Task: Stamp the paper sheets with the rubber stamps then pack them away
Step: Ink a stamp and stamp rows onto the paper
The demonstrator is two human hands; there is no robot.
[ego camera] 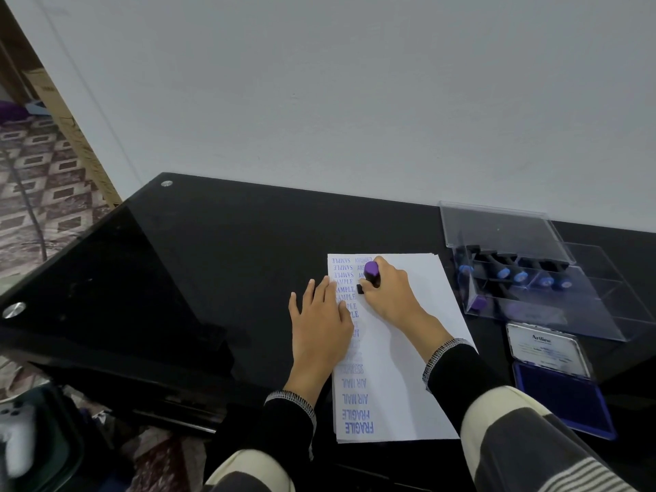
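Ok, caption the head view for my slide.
Right hand presses a stamp onto paper; left hand steadies the sheet.

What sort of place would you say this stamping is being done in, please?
Probably a room in a home, not an office: a black glass desk pushed against a plain white wall, patterned carpet on the floor, and a game controller lying nearby.

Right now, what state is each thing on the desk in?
Stamp: upright, pressed on the paper, gripped by the right hand.
Left hand: flat, holding the paper down.
Paper sheets: stacked, left side stamped.
Ink pad: lid open.
Stamp case: lid open, stamps inside.
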